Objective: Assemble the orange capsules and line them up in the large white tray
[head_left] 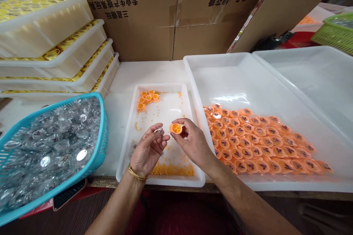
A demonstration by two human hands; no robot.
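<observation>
Over the small white tray [126, 143], my right hand [193, 141] pinches an orange cup [176, 128] with orange bits inside. My left hand [149, 150], just to its left, has its fingers curled on a clear plastic lid [159, 131]. The cup and the lid are apart. Several filled orange cups [148, 98] stand at the tray's far left corner. Loose orange pellets [173, 170] lie heaped along its near side and scattered elsewhere. A few clear pieces [134, 145] lie partly hidden beside my left hand.
At left, a blue basket [103, 128] holds many clear lids, with stacked white trays [104, 77] of yellow pieces behind. A large white bin [220, 66] at right contains rows of lidded orange cups [259, 143]. Another white bin [309, 62] adjoins it. Cardboard [149, 36] stands behind.
</observation>
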